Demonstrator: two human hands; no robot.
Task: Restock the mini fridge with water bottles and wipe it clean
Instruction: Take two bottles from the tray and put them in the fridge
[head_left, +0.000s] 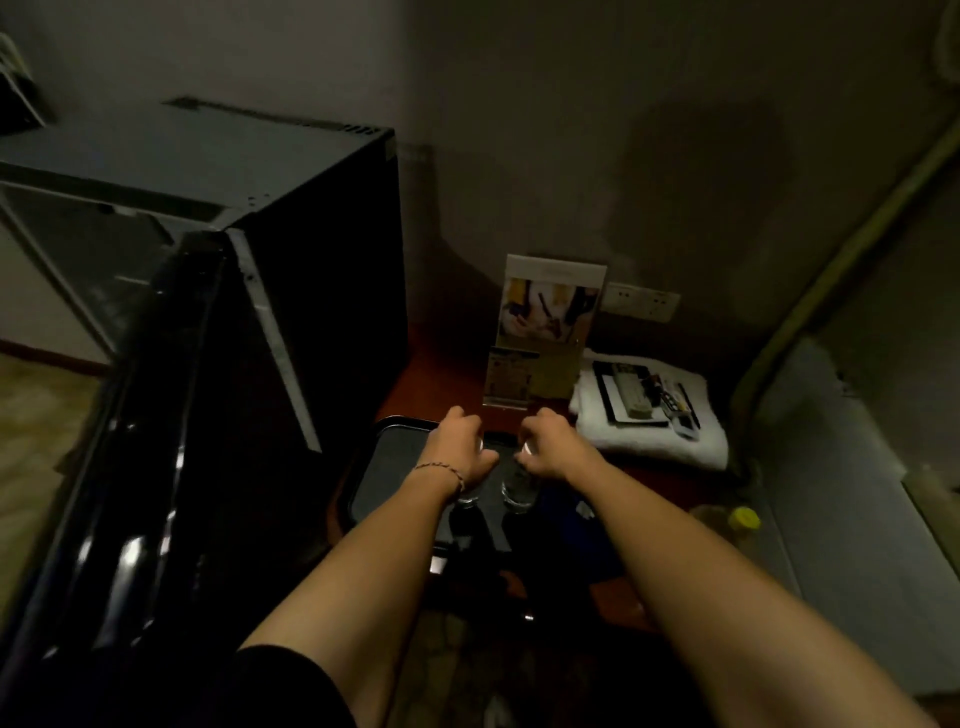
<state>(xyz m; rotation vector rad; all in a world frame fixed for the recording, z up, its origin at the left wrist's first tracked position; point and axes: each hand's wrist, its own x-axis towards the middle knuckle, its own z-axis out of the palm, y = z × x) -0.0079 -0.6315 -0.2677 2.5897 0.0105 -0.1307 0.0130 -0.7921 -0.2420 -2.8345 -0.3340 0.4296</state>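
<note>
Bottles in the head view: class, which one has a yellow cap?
The yellow-capped bottle at the far right, near the wall, untouched. The two clear bottles on the dark tray are gripped at their tops by the hands.

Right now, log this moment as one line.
left hand: grips bottle | right hand: grips second bottle | both on tray | fridge: door open

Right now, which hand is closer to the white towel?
Right. The right hand grips a bottle just left of the white towel; the left hand is farther left, over the tray.
</note>
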